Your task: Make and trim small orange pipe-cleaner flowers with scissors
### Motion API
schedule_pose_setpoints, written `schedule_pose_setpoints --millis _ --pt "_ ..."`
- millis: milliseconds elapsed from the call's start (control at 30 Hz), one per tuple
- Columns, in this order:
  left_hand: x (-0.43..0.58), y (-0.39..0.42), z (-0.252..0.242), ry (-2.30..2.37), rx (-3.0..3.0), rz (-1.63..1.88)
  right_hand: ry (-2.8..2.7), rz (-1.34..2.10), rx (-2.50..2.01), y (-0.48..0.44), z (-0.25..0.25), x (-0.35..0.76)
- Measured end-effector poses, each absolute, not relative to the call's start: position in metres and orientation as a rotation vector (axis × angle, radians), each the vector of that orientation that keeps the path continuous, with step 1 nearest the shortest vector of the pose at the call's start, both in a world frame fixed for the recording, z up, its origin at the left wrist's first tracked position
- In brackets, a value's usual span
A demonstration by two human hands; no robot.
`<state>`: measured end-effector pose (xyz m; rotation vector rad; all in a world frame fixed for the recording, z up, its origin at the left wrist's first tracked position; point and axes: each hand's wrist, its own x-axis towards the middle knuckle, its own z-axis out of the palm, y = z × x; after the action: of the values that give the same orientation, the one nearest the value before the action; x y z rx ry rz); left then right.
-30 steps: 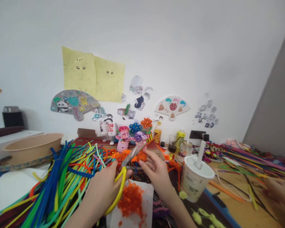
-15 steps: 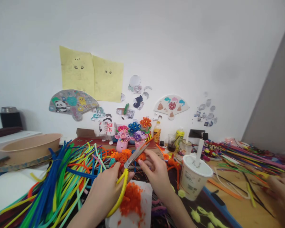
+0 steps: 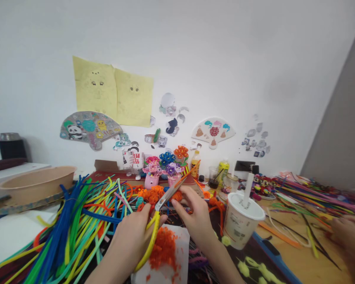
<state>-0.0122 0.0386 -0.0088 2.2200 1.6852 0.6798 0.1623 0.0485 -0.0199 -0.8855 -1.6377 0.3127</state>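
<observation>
My left hand is closed around the scissors with yellow handles, whose metal blades point up and away to the right. A thin orange pipe cleaner runs along the blades and sticks out beyond their tips. With thumb and fingers bent together, my right hand grips the lower part of this orange piece beside the blades. Below both hands lies white paper bearing a heap of orange fuzz clippings. Curled orange pipe-cleaner pieces sit just behind the hands.
A bundle of coloured pipe cleaners spreads at left, near a beige basin. To the right stands a lidded cup with a straw. Potted pipe-cleaner flowers stand behind. Another person's hand is at the right edge.
The scissor blades have turned slightly against the orange pipe cleaner. My hands stay in nearly the same place. At the right, the other person's hand has shifted a little.
</observation>
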Motion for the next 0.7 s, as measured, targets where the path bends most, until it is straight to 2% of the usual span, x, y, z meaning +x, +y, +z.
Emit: schedule_pose_setpoints --millis 700 --pt "-0.004 0.027 -0.006 1.658 2.153 0.61 -1.66 0.311 -0.87 0.041 -0.014 0.162"
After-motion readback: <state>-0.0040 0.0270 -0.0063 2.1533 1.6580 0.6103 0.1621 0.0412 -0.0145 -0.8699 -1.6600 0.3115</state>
